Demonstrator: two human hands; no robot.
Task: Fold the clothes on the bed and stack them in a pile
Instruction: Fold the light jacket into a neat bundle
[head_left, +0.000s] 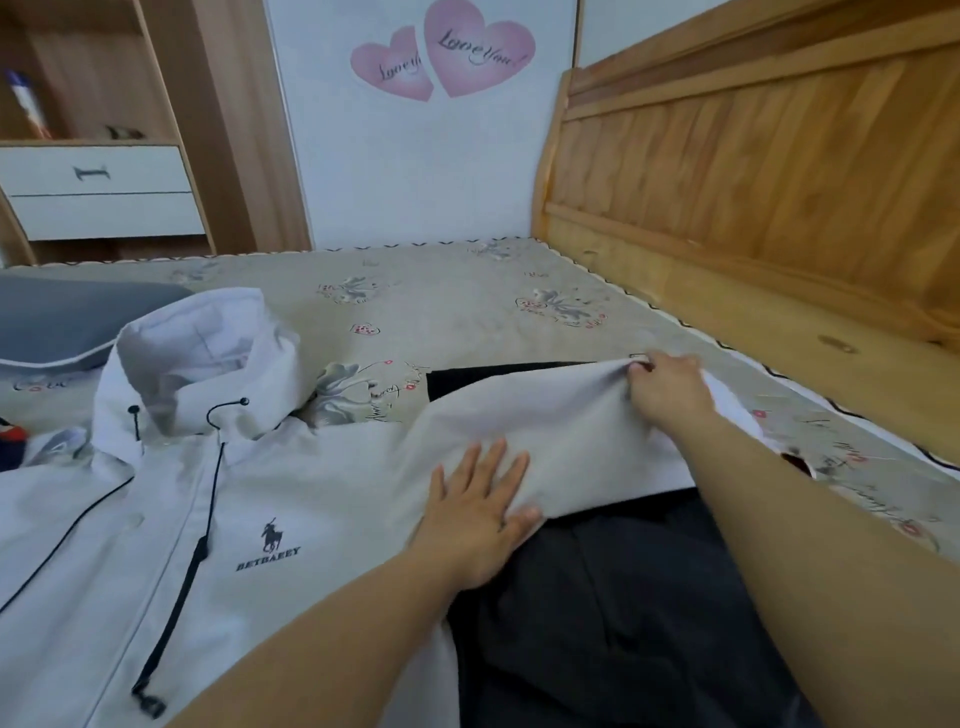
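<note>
On the bed (467, 306), w/ its beige flower-print sheet, a white hooded jacket (171, 519) lay front-up, zipped, hood toward the far edge. Black drawcords hung from the collar; a dark horse-rider logo w/ lettering sat on the chest. L hand (480, 514) lay flat on the jacket's sleeve (540, 431), fingers straight & spread, palm pressing the cloth near the shoulder end. R hand (670, 387) held the sleeve's far end, fingers & thumb curled round a pinch of fabric at the cuff, lifting it a bit so the cloth ran taut betw. the two hands. Dark clothing (618, 613) lay under the sleeve & toward the near side, beneath both forearms; a strip of black showed beyond the sleeve too. Can't tell if that was one garment or two.

Grey pillow (67, 317) sat at the far left of the bed, just behind the hood. Wooden headboard (779, 171) ran along the right side. Two pink heart stickers (441, 54) were on the white wall beyond. White drawers (98, 192) in a wood shelf unit stood at upper left.
</note>
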